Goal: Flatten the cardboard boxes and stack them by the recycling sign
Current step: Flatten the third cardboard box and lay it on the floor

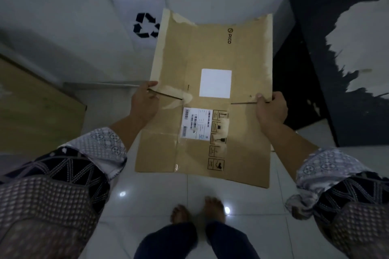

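Note:
A flattened brown cardboard box [208, 54] with a white square label, a barcode sticker and handling symbols hangs in the air in front of me. My left hand [145, 101] grips its left edge at a slit between flaps. On the opposite edge, my right hand [271, 109] grips at the matching slit. A white sheet with a black recycling sign [145, 25] lies on the floor beyond the box, partly covered by the box's far left corner.
A wooden cabinet [35, 107] stands at the left. A dark panel with torn white patches [341, 65] lies at the right. My bare feet [197, 210] stand on white floor tiles below the box.

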`<state>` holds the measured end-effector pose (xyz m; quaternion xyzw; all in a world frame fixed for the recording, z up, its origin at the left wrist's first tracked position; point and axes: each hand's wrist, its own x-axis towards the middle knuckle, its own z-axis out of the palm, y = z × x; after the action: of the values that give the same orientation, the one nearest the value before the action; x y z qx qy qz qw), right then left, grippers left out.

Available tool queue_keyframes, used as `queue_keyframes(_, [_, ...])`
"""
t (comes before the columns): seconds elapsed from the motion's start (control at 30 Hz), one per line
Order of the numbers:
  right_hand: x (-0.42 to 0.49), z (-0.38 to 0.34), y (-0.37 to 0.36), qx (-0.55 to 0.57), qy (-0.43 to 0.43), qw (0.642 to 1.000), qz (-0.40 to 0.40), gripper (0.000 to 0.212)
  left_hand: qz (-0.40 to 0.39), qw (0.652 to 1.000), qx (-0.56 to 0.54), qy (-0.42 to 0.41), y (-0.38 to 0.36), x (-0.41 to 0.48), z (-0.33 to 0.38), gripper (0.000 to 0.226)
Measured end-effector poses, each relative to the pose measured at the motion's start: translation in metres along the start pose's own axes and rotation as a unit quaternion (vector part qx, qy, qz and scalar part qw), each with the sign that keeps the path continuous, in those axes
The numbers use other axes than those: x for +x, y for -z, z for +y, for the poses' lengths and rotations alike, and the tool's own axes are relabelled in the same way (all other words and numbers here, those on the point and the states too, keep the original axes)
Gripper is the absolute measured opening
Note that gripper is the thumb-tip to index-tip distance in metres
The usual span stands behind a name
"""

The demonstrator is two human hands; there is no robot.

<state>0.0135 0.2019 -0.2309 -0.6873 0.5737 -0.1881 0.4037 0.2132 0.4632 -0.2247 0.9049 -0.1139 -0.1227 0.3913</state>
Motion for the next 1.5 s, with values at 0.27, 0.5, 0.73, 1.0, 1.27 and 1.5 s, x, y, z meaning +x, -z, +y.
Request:
queue_keyframes(0.27, [0.027,0.084,-0.142,-0.055,0.020,0.996,-0.060,0.024,-0.017,0.992,-0.086,0.089,-0.071,0.042,-0.149,0.039])
queue_keyframes(0.5, [0.053,0.173,-0.272,-0.096,0.029,0.993,-0.066,0.025,0.019,0.990,-0.090,0.110,-0.141,0.088,-0.262,0.037])
queue_keyframes(0.73, [0.088,0.260,-0.381,-0.053,0.037,0.996,-0.062,0.023,0.044,0.991,-0.079,0.099,-0.219,0.134,-0.363,0.038])
queue_keyframes(1.0, [0.110,0.336,-0.460,-0.038,0.054,0.996,-0.052,0.024,0.051,0.992,-0.087,0.074,-0.287,0.163,-0.454,0.038])
queue_keyframes(1.27, [0.095,0.351,-0.461,-0.045,0.042,0.997,-0.041,0.022,0.024,0.991,-0.098,0.084,-0.302,0.150,-0.476,0.041])
queue_keyframes(1.5, [0.083,0.361,-0.458,-0.105,-0.045,0.973,-0.202,0.070,-0.045,0.988,-0.057,0.135,-0.296,0.153,-0.492,0.074])
